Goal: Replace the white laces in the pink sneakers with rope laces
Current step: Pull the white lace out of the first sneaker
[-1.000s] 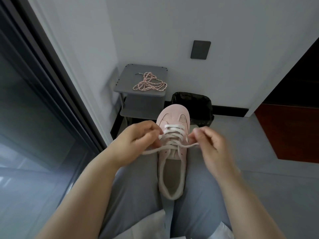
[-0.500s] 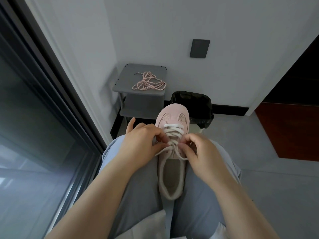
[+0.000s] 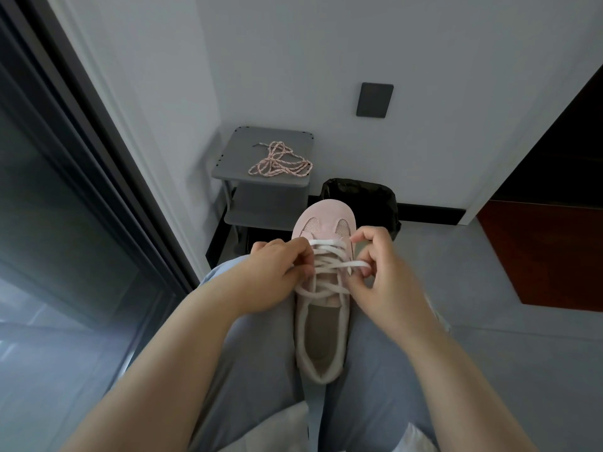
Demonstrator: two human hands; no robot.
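A grey tabletop [image 3: 235, 164] is seen against the far wall; a pink sneaker [image 3: 321, 223] is cradled on the lap between the thighs, toe pointed away; the left hand [image 3: 277, 272] and right hand [image 3: 385, 282] are curled round its slack white lace [image 3: 326, 246], one on each side; rope laces [image 3: 280, 163] (pink-and-white) are seen heaped on the tabletop.

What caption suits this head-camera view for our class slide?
Left hand and right hand grip the white lace of a pink sneaker; rope laces lie on a grey shelf.
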